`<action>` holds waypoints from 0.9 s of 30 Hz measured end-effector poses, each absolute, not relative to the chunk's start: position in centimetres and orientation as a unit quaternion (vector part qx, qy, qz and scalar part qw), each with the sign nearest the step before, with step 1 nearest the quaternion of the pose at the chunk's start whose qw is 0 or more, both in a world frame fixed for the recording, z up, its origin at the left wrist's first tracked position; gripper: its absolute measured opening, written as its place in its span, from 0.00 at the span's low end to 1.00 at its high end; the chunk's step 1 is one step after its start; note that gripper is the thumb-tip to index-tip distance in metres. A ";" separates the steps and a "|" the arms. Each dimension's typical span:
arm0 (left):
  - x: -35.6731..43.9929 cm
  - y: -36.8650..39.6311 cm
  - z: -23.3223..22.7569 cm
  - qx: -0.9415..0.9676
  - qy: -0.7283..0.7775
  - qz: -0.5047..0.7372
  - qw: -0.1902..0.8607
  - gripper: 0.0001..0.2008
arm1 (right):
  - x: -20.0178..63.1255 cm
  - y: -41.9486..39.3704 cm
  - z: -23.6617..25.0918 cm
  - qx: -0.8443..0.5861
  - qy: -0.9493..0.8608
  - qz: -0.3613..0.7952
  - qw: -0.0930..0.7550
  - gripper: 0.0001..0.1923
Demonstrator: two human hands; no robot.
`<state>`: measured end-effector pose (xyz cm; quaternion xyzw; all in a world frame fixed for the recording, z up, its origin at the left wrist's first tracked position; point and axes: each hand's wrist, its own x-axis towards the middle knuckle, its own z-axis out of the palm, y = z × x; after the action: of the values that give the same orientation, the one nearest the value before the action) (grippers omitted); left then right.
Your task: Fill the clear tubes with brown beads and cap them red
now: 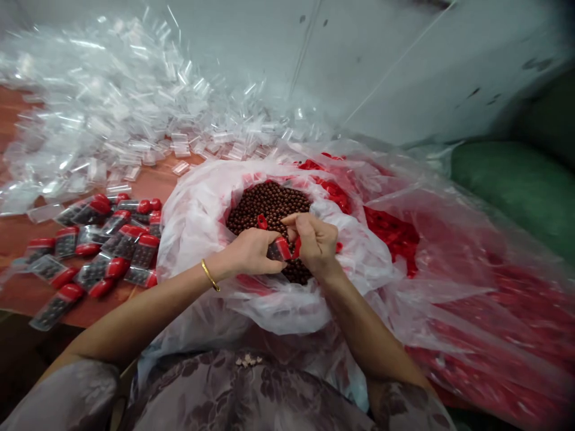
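Red-capped container (279, 248): being gripped by the left hand (251, 251) over the bag of brown beads (269, 203).
Right hand (314, 239): pinching its red cap.
Filled containers (103, 239): lying near the tabletop's left edge.

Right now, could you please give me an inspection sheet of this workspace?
Surface: reddish-brown table, mostly covered.
Job's things: small packet with red cap; open plastic bag of brown beads.
Clutter: filled red-capped packets at left; heap of empty clear packets behind; bag of red caps at right.
Hands: left hand and right hand both grip the packet over the beads.
Cables: nothing seen.
Surroundings: grey wall; green sack.
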<state>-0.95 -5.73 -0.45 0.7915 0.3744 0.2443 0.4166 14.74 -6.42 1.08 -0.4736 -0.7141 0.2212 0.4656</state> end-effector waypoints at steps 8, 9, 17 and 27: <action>-1.0 -5.7 -0.6 0.830 0.379 0.200 0.358 0.06 | 12.3 -4.3 -1.2 -0.505 -0.618 0.462 0.387 0.34; -1.0 -5.6 -0.5 0.839 0.381 0.186 0.342 0.06 | 12.4 -4.3 -1.3 -0.500 -0.639 0.446 0.377 0.34; -0.9 -5.7 -0.9 0.850 0.413 0.199 0.258 0.07 | 12.0 -4.4 0.1 -0.481 -0.692 0.413 0.347 0.31; -6.0 -9.2 0.3 0.797 0.441 0.368 0.187 0.10 | 14.7 -3.1 1.3 -0.517 -0.627 0.421 0.401 0.31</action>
<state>-5.97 -9.22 0.28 0.7967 0.4414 0.3682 0.1867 14.70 -3.13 1.32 -0.5174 -0.6273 0.4215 0.4014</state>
